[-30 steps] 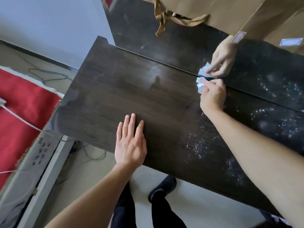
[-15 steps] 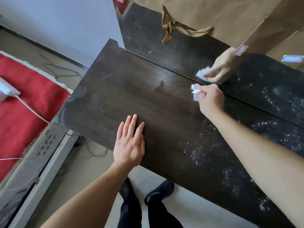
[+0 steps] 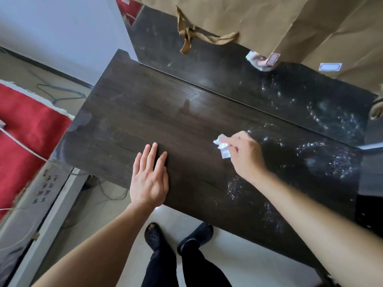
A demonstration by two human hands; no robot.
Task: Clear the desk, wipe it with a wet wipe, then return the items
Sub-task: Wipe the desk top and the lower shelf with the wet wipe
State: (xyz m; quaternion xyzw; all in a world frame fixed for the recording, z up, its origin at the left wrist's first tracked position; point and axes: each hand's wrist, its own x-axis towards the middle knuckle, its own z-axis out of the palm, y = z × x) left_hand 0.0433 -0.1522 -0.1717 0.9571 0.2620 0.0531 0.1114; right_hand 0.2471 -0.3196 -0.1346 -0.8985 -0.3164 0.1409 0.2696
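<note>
**A:** Head view. What moved?

**B:** The right hand (image 3: 246,156) with the wipe (image 3: 222,147). A second ago it was at the back edge of the counter (image 3: 145,112). Now it's pulled in to about midway between the back and front edges. I read that as a back-to-front stroke.

**A:** Grip?

**B:** Fingers are curled, pinching the crumpled white wipe, which sticks out left of the fingertips. Motion blur, so I can't tell if it's touching the surface.

**A:** Other hand?

**B:** The left hand (image 3: 149,179) hasn't shifted. It's flat, palm down, fingers straight, holding nothing, near the front edge and left of middle. Looks like bracing.

**A:** Arms?

**B:** The right forearm comes in diagonally from the front right corner. The left forearm crosses the front edge almost square.

**A:** Task status?

**B:** The counter top is bare, so clearing looks done. Wet speckles (image 3: 331,162) cover the right half, while the left half looks dull and dry. My guess is wiping is about halfway, with the left side still to do. Items aren't back yet. A paper bag (image 3: 269,21) hangs over the glossy panel (image 3: 207,65) behind the back edge.
</note>
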